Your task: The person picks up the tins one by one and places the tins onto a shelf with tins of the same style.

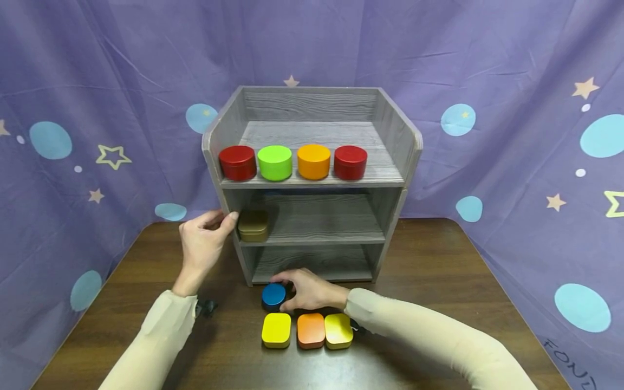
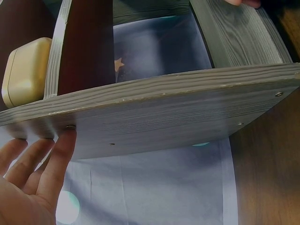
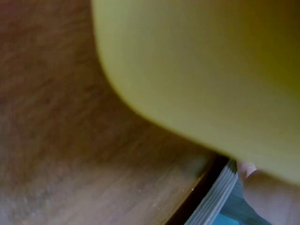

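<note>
A grey wooden shelf unit [image 1: 390, 162] stands on the dark table. Its top shelf carries a red tin [image 1: 237, 162], a green tin [image 1: 275, 162], an orange tin [image 1: 314, 161] and a second red tin [image 1: 350, 162]. A gold tin [image 1: 253, 225] [image 2: 26, 70] sits at the left of the middle shelf. My left hand [image 1: 223, 220] rests with straight fingers [image 2: 61, 154] against the unit's left side panel [image 2: 187, 112]. My right hand [image 1: 293, 288] curls round a blue round tin [image 1: 273, 296] on the table in front of the unit.
Three flat tins lie in a row near me: yellow [image 1: 276, 329], orange [image 1: 311, 329] and yellow [image 1: 338, 330], the last filling the right wrist view [image 3: 211, 70]. The bottom shelf [image 1: 312, 262] holds nothing. A purple cloth [image 1: 512, 108] hangs behind.
</note>
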Motion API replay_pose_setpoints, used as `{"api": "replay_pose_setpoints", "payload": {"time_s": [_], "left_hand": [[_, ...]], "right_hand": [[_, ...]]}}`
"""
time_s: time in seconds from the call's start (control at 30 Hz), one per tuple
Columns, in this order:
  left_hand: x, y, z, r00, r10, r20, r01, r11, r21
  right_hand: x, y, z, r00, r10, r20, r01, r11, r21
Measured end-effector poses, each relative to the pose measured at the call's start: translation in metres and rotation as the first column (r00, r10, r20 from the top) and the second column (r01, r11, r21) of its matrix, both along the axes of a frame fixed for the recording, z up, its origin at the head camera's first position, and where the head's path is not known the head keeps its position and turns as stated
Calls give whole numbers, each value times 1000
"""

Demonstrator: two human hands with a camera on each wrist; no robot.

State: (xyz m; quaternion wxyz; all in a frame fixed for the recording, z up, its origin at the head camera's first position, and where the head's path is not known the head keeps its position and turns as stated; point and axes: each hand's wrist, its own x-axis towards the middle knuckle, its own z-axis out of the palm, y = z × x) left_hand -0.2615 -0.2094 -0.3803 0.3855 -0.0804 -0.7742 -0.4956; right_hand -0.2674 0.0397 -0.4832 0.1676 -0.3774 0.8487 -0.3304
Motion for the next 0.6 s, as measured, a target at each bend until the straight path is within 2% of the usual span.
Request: {"api": "replay_pose_setpoints", "payload": {"time_s": [0.37,0.6], "left_hand": [[1,-1,0,1000,7,8,-7,1000,2],[2,1,0,1000,12,12,-12,1000,2]], "right_hand": [[3,-5,-4,999,-16,-50,16,1000,5],[5,-2,-3,998,-29,-47,30,1000,8]]}}
